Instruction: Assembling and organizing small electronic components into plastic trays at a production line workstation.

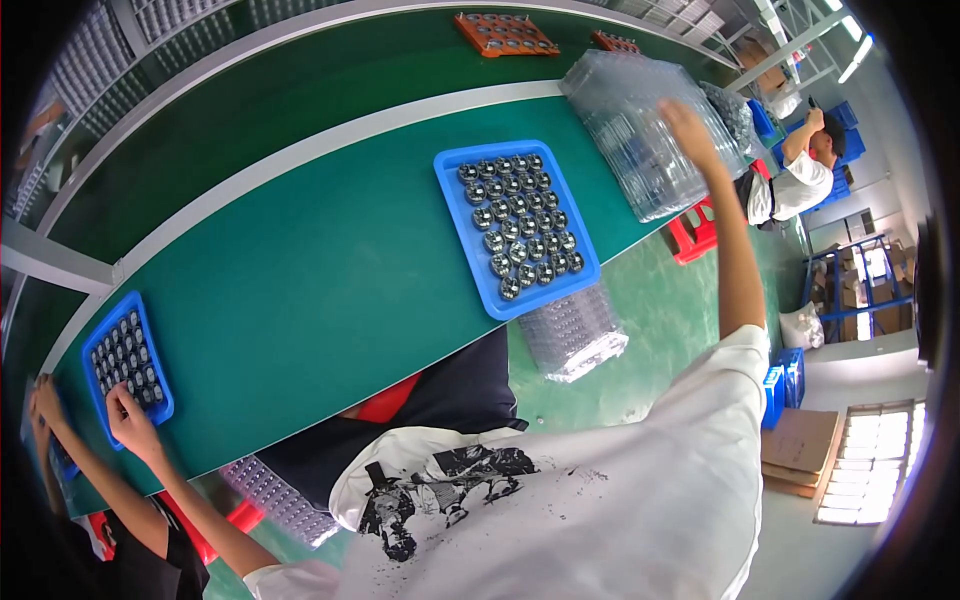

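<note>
My right hand (688, 128) reaches far out and grips a stack of clear plastic blister trays (630, 140) at the far right end of the green table (300, 270). My left hand (132, 420) is stretched to the left, its fingers curled on the near edge of a small blue tray (125, 360) filled with several dark round parts. Between my arms lies a larger blue tray (515, 225) with several round metal parts in rows. A co-worker's hand (45, 400) rests just left of the small tray.
More clear blister trays (575, 335) sit below the table edge, and another stack (280, 495) lies lower left. Orange trays (505, 33) stand on the far conveyor. A red stool (690, 235), a seated person (795, 180), blue crates and cardboard boxes (800, 450) are to the right.
</note>
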Demonstrator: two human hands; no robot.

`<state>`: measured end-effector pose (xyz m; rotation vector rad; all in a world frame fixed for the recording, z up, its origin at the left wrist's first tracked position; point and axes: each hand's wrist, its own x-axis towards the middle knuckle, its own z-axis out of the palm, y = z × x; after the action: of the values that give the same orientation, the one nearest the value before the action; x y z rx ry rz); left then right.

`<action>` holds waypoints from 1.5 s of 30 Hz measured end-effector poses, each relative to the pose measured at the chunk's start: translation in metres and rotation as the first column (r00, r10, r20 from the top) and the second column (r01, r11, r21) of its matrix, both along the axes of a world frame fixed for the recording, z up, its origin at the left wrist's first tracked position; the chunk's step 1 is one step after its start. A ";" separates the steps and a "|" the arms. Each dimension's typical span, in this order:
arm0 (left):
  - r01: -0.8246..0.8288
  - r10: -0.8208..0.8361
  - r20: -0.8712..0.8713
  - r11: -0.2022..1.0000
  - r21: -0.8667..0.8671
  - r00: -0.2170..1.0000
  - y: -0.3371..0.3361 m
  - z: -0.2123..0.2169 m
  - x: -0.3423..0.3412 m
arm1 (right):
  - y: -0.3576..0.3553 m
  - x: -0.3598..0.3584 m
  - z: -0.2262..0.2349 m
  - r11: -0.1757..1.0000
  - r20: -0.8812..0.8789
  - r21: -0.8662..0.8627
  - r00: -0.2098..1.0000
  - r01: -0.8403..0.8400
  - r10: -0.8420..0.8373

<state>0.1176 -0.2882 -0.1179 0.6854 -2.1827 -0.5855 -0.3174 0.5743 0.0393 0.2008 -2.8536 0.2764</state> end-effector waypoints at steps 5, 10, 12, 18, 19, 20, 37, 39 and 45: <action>-0.048 0.048 0.017 0.998 0.037 0.999 -0.004 -0.001 0.013 | -0.024 -0.036 0.082 0.981 -0.390 0.133 0.902 -0.141 0.183; -0.090 0.090 0.006 0.996 0.016 0.996 0.001 0.000 0.015 | -0.035 -0.031 -0.065 0.932 -0.178 0.260 0.961 0.252 -0.210; -0.083 0.083 0.017 0.997 -0.004 0.996 0.007 0.004 0.004 | -0.019 -0.037 -0.064 0.952 -0.114 0.200 0.971 0.231 -0.211; -0.071 0.071 -0.027 0.997 0.005 0.997 0.004 -0.004 0.006 | -0.020 -0.043 -0.064 0.984 -0.100 0.090 0.985 0.151 -0.142; -0.051 0.052 -0.047 0.999 0.018 0.998 0.003 -0.006 0.005 | -0.020 -0.038 -0.063 0.984 -0.096 0.092 0.985 0.152 -0.144; -0.056 0.057 -0.038 0.998 0.030 0.998 0.007 -0.005 -0.001 | -0.020 -0.035 -0.062 0.979 -0.106 0.122 0.982 0.166 -0.153; -0.054 0.054 -0.089 0.999 -0.002 0.995 0.013 0.012 0.020 | -0.091 0.016 -0.068 0.907 -0.200 0.403 0.979 0.126 -0.047; -0.079 0.087 -0.120 0.994 0.073 0.989 0.050 0.028 -0.005 | -0.031 -0.006 -0.082 0.903 -0.307 0.430 0.940 -0.003 0.149; 0.206 0.019 -0.410 0.843 0.497 0.912 0.058 0.057 -0.010 | 0.022 -0.035 -0.095 0.878 -0.211 0.458 0.976 0.138 -0.043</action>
<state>0.1081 -0.2302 -0.0607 0.6625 -1.6706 -1.2996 -0.3519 0.5963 -0.0553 0.1729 -2.6712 -0.4429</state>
